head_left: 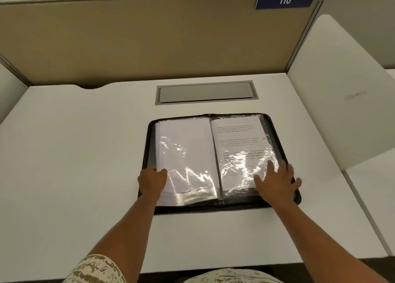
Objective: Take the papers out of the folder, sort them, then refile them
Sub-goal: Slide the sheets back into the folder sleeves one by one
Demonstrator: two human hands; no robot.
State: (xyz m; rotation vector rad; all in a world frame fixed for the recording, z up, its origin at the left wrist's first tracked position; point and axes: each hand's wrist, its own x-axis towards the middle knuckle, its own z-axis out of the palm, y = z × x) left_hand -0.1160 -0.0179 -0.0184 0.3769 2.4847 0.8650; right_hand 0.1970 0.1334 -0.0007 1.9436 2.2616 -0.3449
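Observation:
A black zip folder (149, 145) lies open on the white desk (74, 154), its clear plastic sleeves holding papers. The left sleeve (186, 145) shows a blank white sheet. The right sleeve (239, 141) shows a sheet with printed text. My left hand (152, 181) grips the lower left edge of the left-hand stack, thumb on top of the sleeve. My right hand (277, 180) lies flat with spread fingers on the lower right corner of the right sleeve.
A grey cable hatch (206, 93) is set in the desk behind the folder. Beige partition walls enclose the desk at the back and sides, with a blue sign "110" (285, 0) at the top right. White desk surface stretches left and in front of the folder.

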